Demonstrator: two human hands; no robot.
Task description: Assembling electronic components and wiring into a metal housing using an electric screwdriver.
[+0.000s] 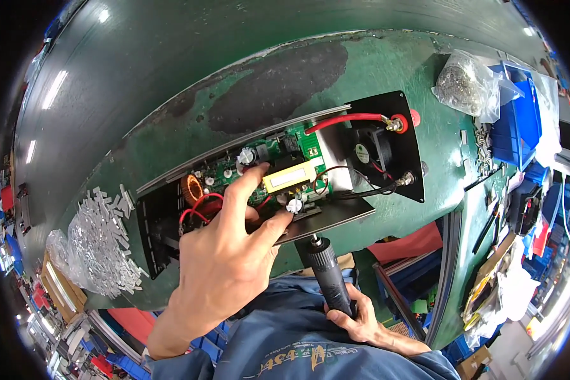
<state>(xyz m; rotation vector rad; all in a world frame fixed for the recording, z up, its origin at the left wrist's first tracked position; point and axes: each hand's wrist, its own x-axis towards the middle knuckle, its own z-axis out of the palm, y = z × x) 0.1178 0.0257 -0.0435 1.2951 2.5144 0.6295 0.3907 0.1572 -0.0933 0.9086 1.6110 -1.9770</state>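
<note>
Left hand: reaching forward, back turned up, fingers and thumb parted rather than clenched.
Left index finger: longest in the reach, bent at the knuckles, its tip angled forward and to the right.
Left thumb: spread off to the right, well apart from that fingertip; the remaining fingers are mostly hidden.
Left forearm: bare, slanting up from the lower left.
Right hand: lower and nearer the torso, curled into a closed grip.
Right thumb: laid across the front.
Right forearm: bare, entering from the lower right.
</note>
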